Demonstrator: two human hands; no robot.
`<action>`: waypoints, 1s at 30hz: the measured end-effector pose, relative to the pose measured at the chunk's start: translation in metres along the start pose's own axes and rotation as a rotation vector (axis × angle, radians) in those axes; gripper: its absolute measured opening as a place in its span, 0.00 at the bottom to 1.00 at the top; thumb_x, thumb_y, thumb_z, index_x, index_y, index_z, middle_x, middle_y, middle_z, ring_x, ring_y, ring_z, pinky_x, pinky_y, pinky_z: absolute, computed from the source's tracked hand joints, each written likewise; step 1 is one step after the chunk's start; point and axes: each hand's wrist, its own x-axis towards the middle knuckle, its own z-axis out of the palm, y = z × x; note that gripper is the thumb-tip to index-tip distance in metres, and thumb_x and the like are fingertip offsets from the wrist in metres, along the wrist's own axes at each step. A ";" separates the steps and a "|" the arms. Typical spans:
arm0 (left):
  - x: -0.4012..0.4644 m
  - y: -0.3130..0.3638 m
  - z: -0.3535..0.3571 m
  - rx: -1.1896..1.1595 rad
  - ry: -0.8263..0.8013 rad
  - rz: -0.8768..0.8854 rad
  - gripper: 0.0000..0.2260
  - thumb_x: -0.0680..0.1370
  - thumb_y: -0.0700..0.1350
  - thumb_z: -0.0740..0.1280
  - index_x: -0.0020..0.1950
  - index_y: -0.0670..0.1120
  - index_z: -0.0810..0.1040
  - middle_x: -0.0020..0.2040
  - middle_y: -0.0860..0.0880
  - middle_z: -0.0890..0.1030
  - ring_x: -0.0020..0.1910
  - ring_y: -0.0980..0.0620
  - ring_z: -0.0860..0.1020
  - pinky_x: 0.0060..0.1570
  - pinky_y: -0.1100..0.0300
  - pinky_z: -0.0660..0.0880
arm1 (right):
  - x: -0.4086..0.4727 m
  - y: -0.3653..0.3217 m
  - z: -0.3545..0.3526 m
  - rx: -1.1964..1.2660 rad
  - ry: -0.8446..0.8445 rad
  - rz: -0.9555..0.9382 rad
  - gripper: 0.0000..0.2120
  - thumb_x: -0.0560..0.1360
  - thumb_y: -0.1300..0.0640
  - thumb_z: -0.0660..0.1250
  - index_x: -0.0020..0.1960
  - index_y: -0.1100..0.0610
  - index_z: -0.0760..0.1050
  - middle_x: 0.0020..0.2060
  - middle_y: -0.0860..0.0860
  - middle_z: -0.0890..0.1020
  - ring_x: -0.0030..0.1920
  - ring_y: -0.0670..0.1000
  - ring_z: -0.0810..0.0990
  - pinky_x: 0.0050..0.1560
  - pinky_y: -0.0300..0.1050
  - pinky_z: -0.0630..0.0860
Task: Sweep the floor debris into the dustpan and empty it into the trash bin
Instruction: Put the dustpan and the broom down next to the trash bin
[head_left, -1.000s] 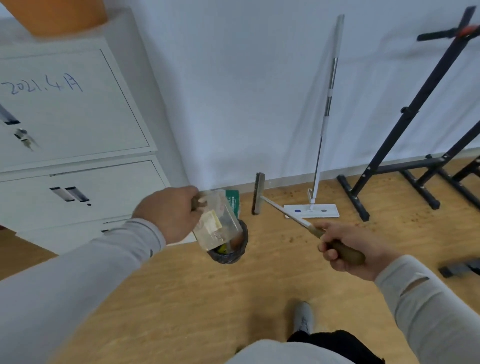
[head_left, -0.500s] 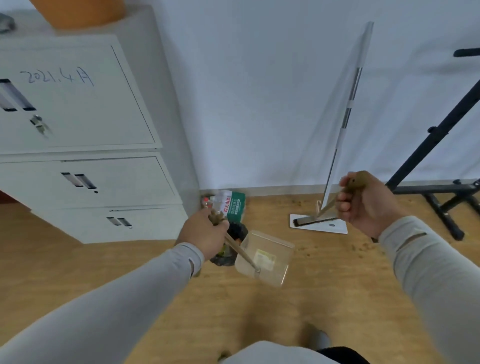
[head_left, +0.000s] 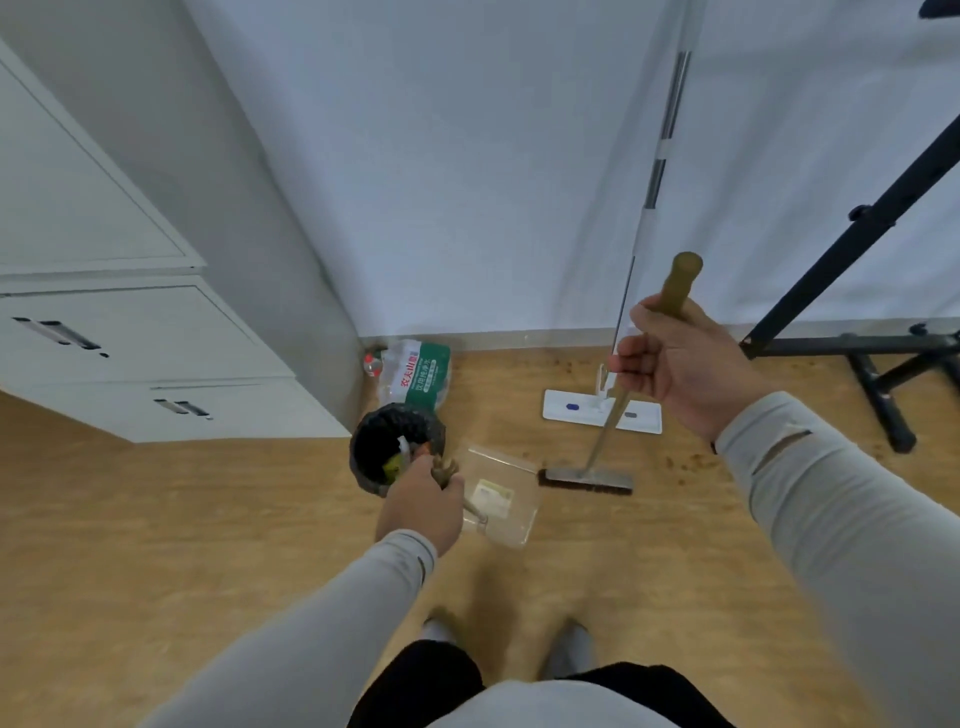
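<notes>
one dustpan (head_left: 501, 493) gripped by left hand (head_left: 423, 501), one broom (head_left: 586, 477) by right hand (head_left: 675, 364).

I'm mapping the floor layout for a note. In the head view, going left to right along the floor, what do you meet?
Cabinet → trash bin → dustpan, held by the left hand → broom head → scattered debris → black stand.

Water-bottle pack (head_left: 415, 375) label: "农夫山泉", "饮用纯净水". Dustpan (head_left: 501, 493) sticker unreadable.
</notes>
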 end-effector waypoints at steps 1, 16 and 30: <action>0.003 0.006 0.007 -0.004 -0.009 -0.017 0.19 0.81 0.56 0.64 0.68 0.48 0.74 0.60 0.46 0.81 0.58 0.41 0.78 0.58 0.48 0.77 | 0.007 -0.001 -0.004 -0.033 0.014 0.003 0.05 0.83 0.54 0.65 0.55 0.53 0.70 0.32 0.55 0.80 0.33 0.56 0.83 0.36 0.48 0.80; 0.129 0.048 0.081 -0.194 -0.162 -0.180 0.14 0.81 0.50 0.64 0.65 0.47 0.73 0.48 0.49 0.76 0.46 0.44 0.74 0.49 0.53 0.74 | 0.113 -0.009 -0.003 -1.235 0.186 -0.160 0.10 0.76 0.46 0.71 0.45 0.52 0.81 0.38 0.47 0.85 0.38 0.46 0.84 0.43 0.45 0.83; 0.174 0.116 0.152 -0.434 -0.276 -0.311 0.21 0.82 0.49 0.64 0.74 0.49 0.66 0.63 0.47 0.79 0.61 0.42 0.78 0.55 0.53 0.73 | 0.205 0.004 0.009 -1.420 -0.156 -0.122 0.08 0.74 0.43 0.70 0.44 0.46 0.83 0.36 0.43 0.82 0.34 0.42 0.79 0.31 0.33 0.69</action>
